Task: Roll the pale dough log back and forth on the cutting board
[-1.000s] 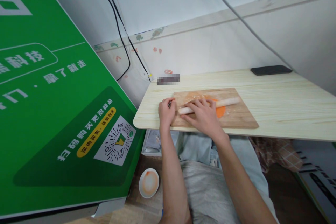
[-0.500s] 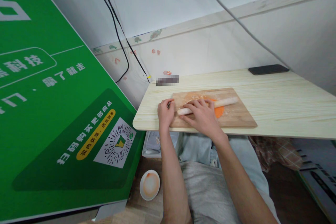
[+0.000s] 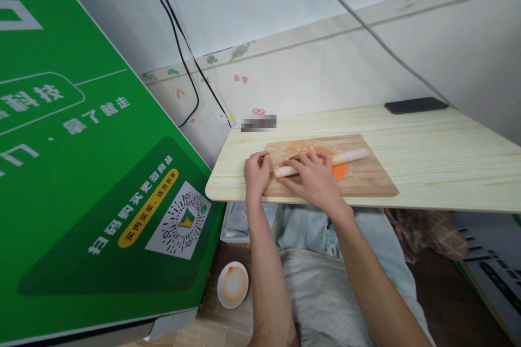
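Observation:
A pale wooden rolling pin (image 3: 350,157) lies slantwise across a wooden cutting board (image 3: 374,181). Beneath it is a flat piece of orange dough (image 3: 339,172), partly covered by the pin and my hand. My right hand (image 3: 315,179) rests over the middle of the pin, with its fingers bent round the far side and the thumb along the near side. At the board's left edge, my left hand (image 3: 257,174) has its fingers curled onto the board. Orange smears and pale crumbs mark the wood behind the pin.
The board lies at the front edge of a light wooden table (image 3: 439,162). A black phone (image 3: 415,105) is near the wall, and a blurred-out object (image 3: 259,123) stands at the back left. Below are a stained white bowl (image 3: 233,284) and a green printed panel (image 3: 81,173).

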### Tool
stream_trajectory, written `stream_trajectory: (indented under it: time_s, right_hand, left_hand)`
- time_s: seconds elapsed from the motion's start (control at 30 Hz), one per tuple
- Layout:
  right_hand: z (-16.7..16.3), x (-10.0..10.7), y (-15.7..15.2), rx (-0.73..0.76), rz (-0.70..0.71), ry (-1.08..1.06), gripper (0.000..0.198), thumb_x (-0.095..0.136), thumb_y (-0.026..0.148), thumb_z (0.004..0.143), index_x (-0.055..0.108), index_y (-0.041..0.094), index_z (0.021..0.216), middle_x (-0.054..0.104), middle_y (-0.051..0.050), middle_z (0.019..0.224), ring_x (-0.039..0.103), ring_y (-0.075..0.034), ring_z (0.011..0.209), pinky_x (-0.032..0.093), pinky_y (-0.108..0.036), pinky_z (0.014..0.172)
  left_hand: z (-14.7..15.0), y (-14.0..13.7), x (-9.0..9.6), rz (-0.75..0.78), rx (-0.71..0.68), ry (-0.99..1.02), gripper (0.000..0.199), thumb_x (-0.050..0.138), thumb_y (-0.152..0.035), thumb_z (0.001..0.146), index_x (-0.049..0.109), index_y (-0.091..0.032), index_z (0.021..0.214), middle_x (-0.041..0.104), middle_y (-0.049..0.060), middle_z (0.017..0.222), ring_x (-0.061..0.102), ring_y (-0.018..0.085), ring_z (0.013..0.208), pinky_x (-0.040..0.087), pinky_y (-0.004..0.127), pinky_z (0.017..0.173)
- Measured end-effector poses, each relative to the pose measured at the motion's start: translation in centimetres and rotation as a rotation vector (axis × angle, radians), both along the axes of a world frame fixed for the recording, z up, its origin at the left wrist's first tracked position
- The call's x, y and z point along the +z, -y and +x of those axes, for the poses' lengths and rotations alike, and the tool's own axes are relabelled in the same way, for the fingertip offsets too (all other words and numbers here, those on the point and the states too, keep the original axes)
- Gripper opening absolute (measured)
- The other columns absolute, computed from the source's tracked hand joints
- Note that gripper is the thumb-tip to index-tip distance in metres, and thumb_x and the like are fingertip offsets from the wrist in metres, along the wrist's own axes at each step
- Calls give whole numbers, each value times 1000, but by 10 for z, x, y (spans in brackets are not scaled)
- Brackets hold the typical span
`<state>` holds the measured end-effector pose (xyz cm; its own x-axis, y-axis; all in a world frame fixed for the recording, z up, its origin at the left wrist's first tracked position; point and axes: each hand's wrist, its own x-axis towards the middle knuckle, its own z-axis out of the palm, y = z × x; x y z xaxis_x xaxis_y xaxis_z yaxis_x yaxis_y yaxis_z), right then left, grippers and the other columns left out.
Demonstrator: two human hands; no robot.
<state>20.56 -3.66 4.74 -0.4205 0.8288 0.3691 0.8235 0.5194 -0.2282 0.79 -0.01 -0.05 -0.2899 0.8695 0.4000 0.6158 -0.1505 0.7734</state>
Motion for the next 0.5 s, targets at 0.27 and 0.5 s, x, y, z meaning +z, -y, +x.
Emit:
stream_trajectory:
  time_s: [0.27, 0.5]
  right_hand:
    - [0, -1, 0, 8, 33, -8, 38, 74, 53, 107, 78, 23, 131, 78, -10, 135, 60, -35, 128, 31, -53, 115]
    - [1, 1, 2, 17, 24, -16, 37, 74, 51, 107, 78, 23, 130, 78, -10, 135, 61, -35, 129, 30, -54, 116]
  left_hand:
    - [0, 1, 0, -2, -9, 22, 20, 62, -17, 102, 82, -20, 107, 83, 10, 116, 76, 26, 111, 59, 41, 106]
    - [0, 1, 2, -32, -5, 26, 20, 62, -18, 103, 81, -20, 109, 83, 10, 118, 76, 26, 112, 58, 41, 108]
